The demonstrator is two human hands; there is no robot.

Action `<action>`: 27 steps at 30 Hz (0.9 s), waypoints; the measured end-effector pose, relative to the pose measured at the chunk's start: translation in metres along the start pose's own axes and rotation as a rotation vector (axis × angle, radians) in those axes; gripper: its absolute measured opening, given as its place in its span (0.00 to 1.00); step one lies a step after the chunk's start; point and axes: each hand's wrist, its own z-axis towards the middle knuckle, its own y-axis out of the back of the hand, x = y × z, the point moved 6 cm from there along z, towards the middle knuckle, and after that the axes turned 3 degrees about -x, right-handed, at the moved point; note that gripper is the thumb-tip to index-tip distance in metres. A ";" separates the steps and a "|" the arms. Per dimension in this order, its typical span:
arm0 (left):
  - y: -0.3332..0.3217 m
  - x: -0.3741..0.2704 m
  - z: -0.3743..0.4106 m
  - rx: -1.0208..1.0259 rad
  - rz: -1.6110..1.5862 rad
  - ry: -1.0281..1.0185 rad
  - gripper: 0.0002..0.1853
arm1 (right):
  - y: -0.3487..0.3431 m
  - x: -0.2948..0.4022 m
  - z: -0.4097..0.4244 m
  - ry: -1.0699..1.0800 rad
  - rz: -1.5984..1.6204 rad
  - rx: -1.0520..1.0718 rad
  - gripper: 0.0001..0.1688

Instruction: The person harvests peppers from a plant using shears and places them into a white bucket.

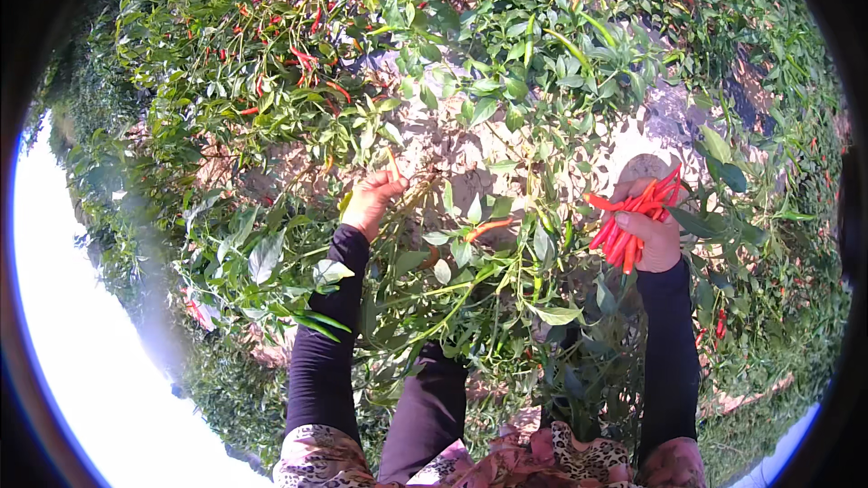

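Note:
My left hand (pixel 371 205) pinches a slender orange chili pepper (pixel 393 165) between thumb and fingers, its tip pointing up past the hand. Whether that pepper is still joined to a stem cannot be made out. In my right hand (pixel 654 238) is a thick bunch of red chili peppers (pixel 620 247), with the thumb laid across them. Between the two hands, an orange-red chili pepper (pixel 489 228) shows among the leaves of a chili plant (pixel 468 285). Several green chilies (pixel 538 285) hang on the same plant, nearer my right hand.
Beyond my hands, chili plants with red peppers (pixel 305 57) stand at upper left. Others with long green peppers (pixel 569 47) grow at upper right. Dry pale soil (pixel 468 149) shows between the rows. Green chilies (pixel 322 325) hang beside my left forearm; my leg (pixel 427 413) is below.

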 end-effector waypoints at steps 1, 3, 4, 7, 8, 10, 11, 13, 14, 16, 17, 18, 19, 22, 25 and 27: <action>-0.004 -0.007 -0.010 -0.017 -0.177 0.034 0.06 | 0.000 0.001 -0.002 0.007 0.002 0.006 0.15; -0.024 -0.036 -0.021 0.128 -0.228 -0.089 0.05 | 0.001 0.004 -0.007 0.013 0.001 0.022 0.15; -0.018 -0.038 -0.019 0.104 -0.208 -0.034 0.04 | -0.005 0.007 -0.007 0.032 0.017 0.029 0.14; -0.019 -0.048 -0.028 0.115 -0.211 0.007 0.03 | -0.019 0.013 -0.016 0.047 0.086 -0.001 0.17; -0.024 -0.049 -0.034 0.102 -0.090 -0.042 0.03 | -0.020 0.014 -0.020 0.035 0.126 -0.004 0.18; -0.031 -0.039 -0.047 0.157 -0.041 -0.076 0.05 | -0.026 0.021 -0.029 0.030 0.151 -0.011 0.17; -0.038 -0.034 -0.057 0.242 -0.093 -0.097 0.06 | -0.029 0.025 -0.034 0.028 0.165 -0.015 0.17; -0.053 -0.021 -0.071 0.348 -0.232 -0.075 0.07 | -0.029 0.028 -0.041 0.037 0.126 -0.026 0.16; -0.058 -0.015 -0.072 0.369 -0.132 -0.092 0.08 | -0.030 0.029 -0.044 0.028 0.154 -0.012 0.16; -0.069 -0.004 -0.075 0.335 0.002 -0.127 0.08 | -0.034 0.029 -0.049 0.033 0.183 0.007 0.16; -0.071 -0.002 -0.073 0.136 0.579 -0.298 0.06 | -0.036 0.028 -0.051 0.036 0.178 0.009 0.16; -0.060 0.024 -0.065 -0.041 0.700 -0.514 0.06 | -0.042 0.028 -0.052 0.031 0.173 0.029 0.16; -0.066 0.032 -0.072 -0.077 0.629 -0.579 0.08 | -0.043 0.028 -0.055 0.034 0.165 0.029 0.16; -0.095 0.012 -0.082 0.016 0.650 -0.373 0.12 | -0.038 0.025 -0.062 0.023 0.184 -0.014 0.16; -0.092 0.078 -0.066 0.110 0.461 -0.038 0.19 | -0.044 0.021 -0.068 0.016 0.184 -0.018 0.15; -0.108 0.083 -0.065 0.160 0.313 -0.165 0.22 | -0.045 0.020 -0.074 0.018 0.191 -0.024 0.15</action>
